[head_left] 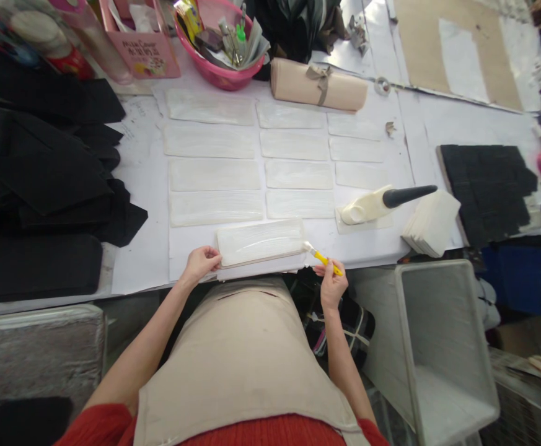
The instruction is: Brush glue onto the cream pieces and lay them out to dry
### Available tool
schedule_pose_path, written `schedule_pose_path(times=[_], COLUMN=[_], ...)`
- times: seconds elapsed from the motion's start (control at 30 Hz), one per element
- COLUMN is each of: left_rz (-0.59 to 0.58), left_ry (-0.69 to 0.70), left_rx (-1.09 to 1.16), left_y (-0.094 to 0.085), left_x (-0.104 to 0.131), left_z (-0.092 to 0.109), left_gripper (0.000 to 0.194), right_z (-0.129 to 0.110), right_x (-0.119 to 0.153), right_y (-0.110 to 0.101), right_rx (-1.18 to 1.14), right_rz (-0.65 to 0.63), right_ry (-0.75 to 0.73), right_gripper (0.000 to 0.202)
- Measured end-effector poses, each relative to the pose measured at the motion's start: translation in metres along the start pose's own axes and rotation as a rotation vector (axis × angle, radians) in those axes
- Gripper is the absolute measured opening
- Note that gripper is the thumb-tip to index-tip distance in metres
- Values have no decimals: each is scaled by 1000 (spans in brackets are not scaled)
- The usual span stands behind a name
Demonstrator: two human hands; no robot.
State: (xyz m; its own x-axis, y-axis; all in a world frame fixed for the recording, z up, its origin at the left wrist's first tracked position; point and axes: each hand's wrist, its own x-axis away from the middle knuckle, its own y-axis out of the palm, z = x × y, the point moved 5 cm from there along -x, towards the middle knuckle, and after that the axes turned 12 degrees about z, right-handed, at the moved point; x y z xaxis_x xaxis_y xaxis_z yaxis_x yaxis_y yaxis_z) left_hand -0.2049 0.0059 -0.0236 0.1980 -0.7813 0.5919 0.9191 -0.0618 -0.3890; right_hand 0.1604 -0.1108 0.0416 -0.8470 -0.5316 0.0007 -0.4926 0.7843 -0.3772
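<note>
A stack of pale rectangular pieces (pixel 261 241) lies at the table's front edge, its top face streaked with a wet white coating. My left hand (pixel 202 262) pinches the left end of that stack between thumb and fingers. In my right hand (pixel 333 284) is a small brush with a yellow handle (pixel 319 255), its white bristles touching or just beside the stack's right end. Behind it, coated pale strips (pixel 214 174) lie in rows. A cream bottle with a long black nozzle (pixel 367 205) lies on its side at the right, over one pale piece.
Black cut pieces (pixel 42 161) are heaped at the left. Along the back stand a pink basin (pixel 219 74) of tools, a pink tissue box (pixel 147 56) and a rolled beige bundle (pixel 293 83). White pieces (pixel 431 223) and black pieces (pixel 484 186) lie right, above a grey bin (pixel 437 272).
</note>
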Motion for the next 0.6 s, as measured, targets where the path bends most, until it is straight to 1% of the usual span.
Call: schedule_pose_path(times=[0.03, 0.07, 0.1, 0.2, 0.23, 0.27, 0.3, 0.37, 0.43, 0.47, 0.5, 0.53, 0.6], left_rz=[4, 9, 14, 28, 32, 35, 36, 38, 39, 39, 38, 37, 39], left_ry=[9, 18, 25, 47, 54, 61, 69, 86, 97, 99, 99, 98, 99], left_rx=[-10, -19, -28, -62, -75, -89, -101, -118, -124, -124, -125, -126, -134], left_y=[0, 0, 0, 0, 0, 0, 0, -1, -1, -1, -1, -1, -1], left_x=[0, 0, 0, -1, -2, -2, -3, -4, -5, -5, -5, -5, -4], left_z=[0, 1, 1, 0, 0, -1, -2, -3, -4, -4, -3, -3, -1], left_gripper=[20, 20, 20, 20, 19, 19, 19, 18, 18, 18, 18, 18, 18], right_z=[-3, -7, -11, -13, -11, -7, -2, 5, 5, 2, -1, -5, -10], right_x=[-3, -2, 1, 17, 19, 17, 10, -8, -21, -23, -21, -17, -3], right_y=[-5, -5, -1, 29, 36, 39, 38, 25, 11, 8, 10, 17, 39], right_rx=[-6, -21, -43, -95, -97, -92, -82, -52, -35, -44, -64, -89, -123], right_rz=[42, 44, 4, -222, -269, -273, -231, -63, 92, 121, 106, 43, -174], right_ry=[-12, -18, -17, 17, 27, 33, 34, 22, -5, -17, -24, -25, -18], right_gripper=[42, 40, 38, 34, 34, 35, 36, 39, 40, 39, 38, 37, 35])
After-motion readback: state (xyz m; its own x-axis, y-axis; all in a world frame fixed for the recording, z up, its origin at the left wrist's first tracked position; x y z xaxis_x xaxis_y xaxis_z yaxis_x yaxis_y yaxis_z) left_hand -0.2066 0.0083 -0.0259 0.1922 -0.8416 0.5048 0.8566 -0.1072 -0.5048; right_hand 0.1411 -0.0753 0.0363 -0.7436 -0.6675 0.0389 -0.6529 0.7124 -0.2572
